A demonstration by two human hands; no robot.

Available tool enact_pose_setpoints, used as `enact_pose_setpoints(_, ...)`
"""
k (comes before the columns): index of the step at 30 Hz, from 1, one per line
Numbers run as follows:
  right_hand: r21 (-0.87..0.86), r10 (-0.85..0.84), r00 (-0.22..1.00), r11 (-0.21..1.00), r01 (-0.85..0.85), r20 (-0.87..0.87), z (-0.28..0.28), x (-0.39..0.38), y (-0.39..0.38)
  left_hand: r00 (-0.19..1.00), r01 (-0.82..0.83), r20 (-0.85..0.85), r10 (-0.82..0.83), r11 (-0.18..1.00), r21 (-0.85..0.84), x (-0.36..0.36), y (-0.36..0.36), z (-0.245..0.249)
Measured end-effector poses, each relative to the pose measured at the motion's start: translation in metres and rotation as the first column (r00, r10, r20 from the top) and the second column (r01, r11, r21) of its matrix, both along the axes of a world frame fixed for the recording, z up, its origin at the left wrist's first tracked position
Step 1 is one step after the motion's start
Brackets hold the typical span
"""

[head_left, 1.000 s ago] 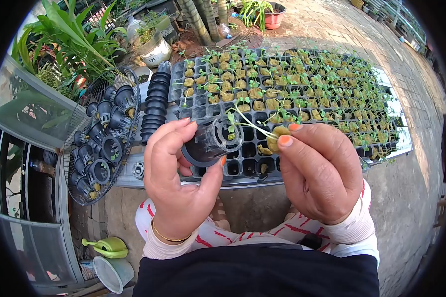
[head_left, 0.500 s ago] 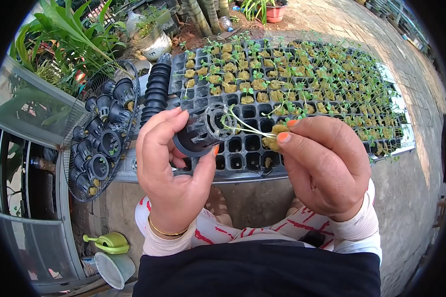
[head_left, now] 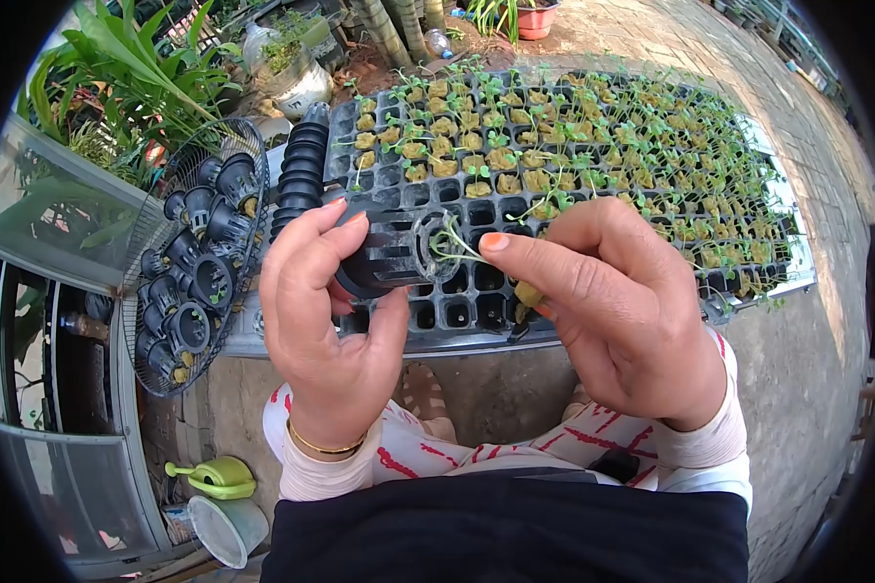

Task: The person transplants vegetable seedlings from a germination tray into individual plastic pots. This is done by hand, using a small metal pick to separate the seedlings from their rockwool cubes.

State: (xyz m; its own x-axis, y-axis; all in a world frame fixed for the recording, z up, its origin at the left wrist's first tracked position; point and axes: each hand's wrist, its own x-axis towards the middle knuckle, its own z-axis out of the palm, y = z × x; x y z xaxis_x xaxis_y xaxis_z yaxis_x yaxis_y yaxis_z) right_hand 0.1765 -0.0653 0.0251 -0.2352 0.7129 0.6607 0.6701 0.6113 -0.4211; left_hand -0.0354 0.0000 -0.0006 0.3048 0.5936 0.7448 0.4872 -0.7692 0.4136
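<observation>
Your left hand (head_left: 331,340) is curled partway round the black net pot (head_left: 391,251), over the seedling tray (head_left: 437,313). Your right's (head_left: 627,311) pinched nearly closed on the seedling (head_left: 459,248), leaves at the slotted end.

Both hands (head_left: 476,311) are raised, fingers (head_left: 494,243) curled inward.

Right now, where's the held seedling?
Head view, centre: the seedling is pinched in the right hand, its tops at the ringed end of the black pot in the left hand.
</observation>
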Motion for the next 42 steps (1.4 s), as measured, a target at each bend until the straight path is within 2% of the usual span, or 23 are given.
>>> enact_pose_setpoints(5, -0.119, 0.032, 0.999, 0.992, -0.031, 0.002, 0.001, 0.001, -0.002, 1.000, 0.002, -0.020, -0.001, 0.999, 0.036, -0.001, 0.002, -0.001)
enact_pose_setpoints(11, -0.190, 0.107, 0.991, 0.974, -0.120, -0.080, 0.000, 0.004, 0.000, 1.000, 0.012, 0.022, -0.013, 0.999, 0.052, 0.002, 0.001, 0.000)
enact_pose_setpoints(13, -0.233, 0.142, 0.976, 0.956, -0.179, -0.168, 0.001, 0.005, 0.001, 1.000, 0.011, 0.010, -0.012, 0.998, 0.060, 0.002, 0.001, 0.000)
enact_pose_setpoints(21, -0.245, 0.211, 0.955, 0.934, -0.260, -0.209, -0.002, 0.009, 0.004, 1.000, 0.025, -0.002, -0.025, 0.992, 0.127, 0.004, 0.004, -0.002)
enact_pose_setpoints(31, -0.276, 0.318, 0.895, 0.871, -0.406, -0.313, -0.007, 0.012, 0.008, 0.998, 0.057, 0.020, -0.059, 0.993, 0.099, 0.003, 0.003, -0.003)
enact_pose_setpoints(35, -0.288, 0.336, 0.890, 0.859, -0.423, -0.307, -0.005, 0.014, 0.008, 0.997, 0.075, -0.026, -0.072, 0.988, 0.132, 0.000, 0.006, -0.005)
enact_pose_setpoints(38, -0.276, 0.300, 0.913, 0.885, -0.374, -0.276, -0.002, 0.014, 0.008, 0.995, 0.081, -0.070, -0.072, 0.987, 0.139, -0.001, 0.005, -0.004)
enact_pose_setpoints(40, -0.248, 0.220, 0.948, 0.929, -0.275, -0.229, 0.001, 0.012, 0.006, 0.994, 0.077, -0.083, -0.067, 0.988, 0.130, -0.001, 0.005, -0.003)
enact_pose_setpoints(42, -0.235, 0.186, 0.949, 0.940, -0.247, -0.252, 0.001, 0.010, 0.005, 0.993, 0.085, -0.091, -0.073, 0.987, 0.135, 0.000, 0.004, -0.002)
